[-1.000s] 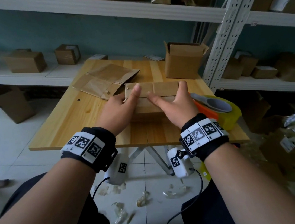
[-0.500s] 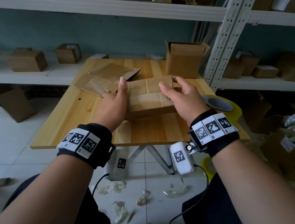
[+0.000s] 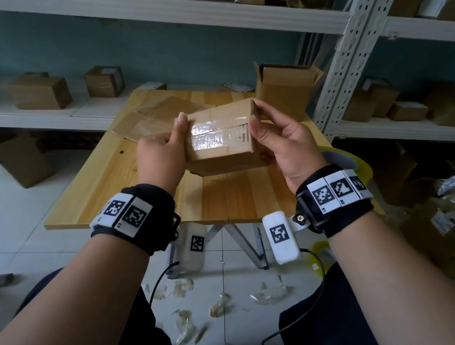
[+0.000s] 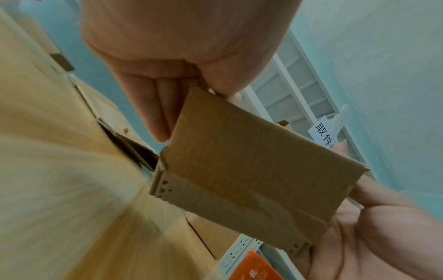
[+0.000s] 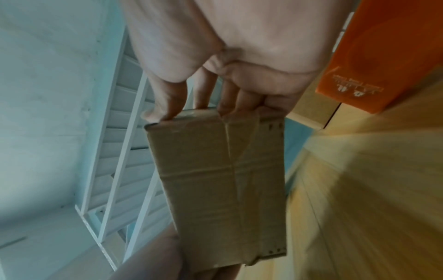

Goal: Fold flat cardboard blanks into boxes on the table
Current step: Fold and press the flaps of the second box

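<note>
Two hands clamped one small cardboard box (image 3: 220, 136), held clear above the tabletop (image 3: 103, 183), taped face turned up toward the head camera. Left hand (image 3: 161, 158) curled round the left end, thumb on the top edge, fingers laid flat along the far side as shown from the left wrist. Right hand (image 3: 282, 143) pinched the right end, thumb at the tape's end, fingers tucked behind. Clear tape (image 3: 217, 133) run glossy along the closed flap seam; whether the opposite face was open or closed, not possible to tell.

Judged light and fairly stiff, corrugated walls likely to crush at the corners under a hard squeeze; tape face probably slick, so better taken by the bare short ends, as gripped here.

Further out, lay flat cardboard blanks (image 3: 157, 118) on the far left of the tabletop. Stood an open-topped box (image 3: 285, 92) at the far right corner, flaps up, contents not visible. Showed part of a yellow tape roll (image 3: 344, 163) behind the right wrist. Sat more cartons on the shelves (image 3: 41, 92), and clear scraps (image 3: 266, 295) littered the floor below.
</note>
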Tool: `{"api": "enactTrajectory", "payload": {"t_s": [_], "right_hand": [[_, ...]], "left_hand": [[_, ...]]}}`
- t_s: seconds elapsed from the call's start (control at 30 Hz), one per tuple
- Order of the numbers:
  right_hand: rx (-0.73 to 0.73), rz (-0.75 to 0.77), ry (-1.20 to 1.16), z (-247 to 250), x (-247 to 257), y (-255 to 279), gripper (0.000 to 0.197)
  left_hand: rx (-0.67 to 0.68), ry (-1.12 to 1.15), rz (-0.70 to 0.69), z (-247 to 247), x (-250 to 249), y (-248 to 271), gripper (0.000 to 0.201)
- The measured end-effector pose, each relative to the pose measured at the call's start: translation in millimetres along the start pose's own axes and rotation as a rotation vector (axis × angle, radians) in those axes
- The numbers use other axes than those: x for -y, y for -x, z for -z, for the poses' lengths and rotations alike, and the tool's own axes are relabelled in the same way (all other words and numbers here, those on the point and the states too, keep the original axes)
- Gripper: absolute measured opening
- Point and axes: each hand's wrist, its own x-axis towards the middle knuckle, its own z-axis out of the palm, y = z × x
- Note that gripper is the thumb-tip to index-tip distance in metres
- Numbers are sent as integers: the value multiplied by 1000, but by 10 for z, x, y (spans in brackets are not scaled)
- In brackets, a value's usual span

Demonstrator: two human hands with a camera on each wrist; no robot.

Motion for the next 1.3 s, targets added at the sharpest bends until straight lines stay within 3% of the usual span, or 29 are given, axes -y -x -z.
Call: {"api": "enactTrajectory", "payload": {"t_s": [0.1, 0.2, 0.4, 0.63, 0.77, 0.93, 1.03, 1.13, 1.3], "right_hand": [[31, 35, -26, -22, 18, 13, 63], [94, 55, 22, -19, 9, 34, 53], [107, 91, 55, -77, -25, 92, 44], [-28, 83, 100, -146, -112, 61, 43], [-109, 108, 364, -14, -185, -36, 50], [-147, -195, 328, 29, -186, -111, 84], [-196, -147, 394, 50, -168, -98, 59], [-175, -198, 479, 45, -188, -69, 63], [-163, -197, 474, 76, -196, -96, 35]], "left_hand": [[26, 34, 97, -46, -10, 10, 76], [37, 72, 170, -69, -11, -5, 70], [52, 50, 171, -75, -11, -18, 64], [10, -17, 92, -115, -41, 39, 55], [-26, 22, -12, -154, -8, 83, 55], [16, 186, -168, -209, -87, 264, 55], [5, 234, -239, -199, -120, 279, 54], [47, 149, -387, -220, -112, 302, 49], [151, 89, -544, -181, -160, 391, 47]]}}
